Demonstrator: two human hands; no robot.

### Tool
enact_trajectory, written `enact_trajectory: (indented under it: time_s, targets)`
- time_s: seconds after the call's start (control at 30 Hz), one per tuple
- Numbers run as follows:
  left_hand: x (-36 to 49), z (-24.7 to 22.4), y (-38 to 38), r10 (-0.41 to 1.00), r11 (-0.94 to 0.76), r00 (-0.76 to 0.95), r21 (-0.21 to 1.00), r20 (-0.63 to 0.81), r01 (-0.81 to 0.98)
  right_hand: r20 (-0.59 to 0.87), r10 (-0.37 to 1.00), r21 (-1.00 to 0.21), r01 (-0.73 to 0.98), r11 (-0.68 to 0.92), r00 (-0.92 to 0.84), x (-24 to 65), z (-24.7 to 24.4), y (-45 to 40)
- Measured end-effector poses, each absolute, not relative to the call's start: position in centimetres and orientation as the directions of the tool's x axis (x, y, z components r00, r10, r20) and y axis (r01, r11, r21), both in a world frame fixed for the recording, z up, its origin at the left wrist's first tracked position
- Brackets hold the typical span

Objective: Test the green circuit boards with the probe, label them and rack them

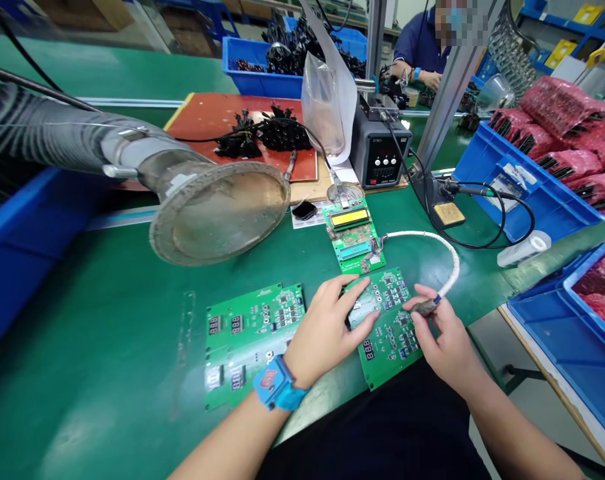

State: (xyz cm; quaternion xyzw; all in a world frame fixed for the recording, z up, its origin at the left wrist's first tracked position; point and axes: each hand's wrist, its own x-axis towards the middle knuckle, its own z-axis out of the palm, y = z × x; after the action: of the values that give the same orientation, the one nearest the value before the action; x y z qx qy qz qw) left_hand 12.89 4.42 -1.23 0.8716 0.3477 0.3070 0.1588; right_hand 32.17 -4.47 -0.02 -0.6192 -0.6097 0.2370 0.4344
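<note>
In the head view, the green circuit boards (390,337) are laid on the green bench top (127,320) near its front edge. The left hand (327,323) is placed over them with its fingers spread and nothing clasped. By the right hand (442,330), a dark wrapped probe (425,307) is pinched between thumb and fingers, at the boards' right side; whether its tip touches them cannot be told. The probe is joined by a white-sleeved cable (452,257) to the LCD test board (355,230) beyond. To the left of the left hand, more seven-segment display boards (247,320) are laid.

4 blue containers are seen. The rear bin (265,85) is heaped with black cables (292,50). The right-hand bin (505,170) is filled above its rim with pink bubble-wrapped packs (567,107) (dark edges are shown at their open ends). In the lower-right bin (547,327), similar pink wrap (602,290) is held. The contents of the left-hand bin (27,247) are too dark to be told. A translucent plastic bag (325,107) is stood beside the soldering station (382,150), and a yellow sponge (449,213) is set in the iron holder (435,190).
</note>
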Motion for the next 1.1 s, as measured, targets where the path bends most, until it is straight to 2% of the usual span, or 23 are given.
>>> enact_trajectory:
  time_s: [0.17,0.3,0.47,0.6,0.7,0.83,1.03,1.1]
  targets:
    - [13.2,-1.2,4.2,0.712,-0.699,0.574,0.484,0.404,0.526,0.273,0.94,-0.801,0.589,0.106,0.202,32.0,-0.2,-4.3]
    - [13.0,-0.5,4.1,0.728,-0.678,0.594,0.49,0.342,0.548,0.252,0.955,-0.805,0.582,0.118,0.154,32.3,-0.1,-4.5]
    - [7.8,0.9,5.2,0.749,-0.634,0.653,0.4,0.108,0.661,0.201,0.97,-0.82,0.566,0.091,0.136,32.7,-0.2,-4.8]
    - [2.0,0.8,5.6,0.83,-0.496,0.541,0.264,-0.138,0.827,0.182,0.973,-0.818,0.571,0.07,0.143,32.8,-0.4,-5.0]
    - [0.3,0.3,4.9,0.823,-0.443,0.49,0.217,-0.287,0.87,0.174,0.974,-0.817,0.574,0.062,0.142,33.0,-0.6,-5.0]
    - [0.3,0.4,4.2,0.807,-0.47,0.521,0.232,-0.278,0.852,0.166,0.974,-0.815,0.577,0.048,0.155,33.1,-0.8,-5.1]
    - [-2.6,1.0,4.8,0.817,-0.519,0.567,0.299,-0.102,0.801,0.179,0.971,-0.805,0.592,0.052,0.159,33.0,-0.7,-5.1]
    - [-3.5,0.7,5.1,0.826,-0.506,0.555,0.305,-0.097,0.807,0.18,0.972,-0.804,0.592,0.057,0.15,33.0,-0.7,-5.1]
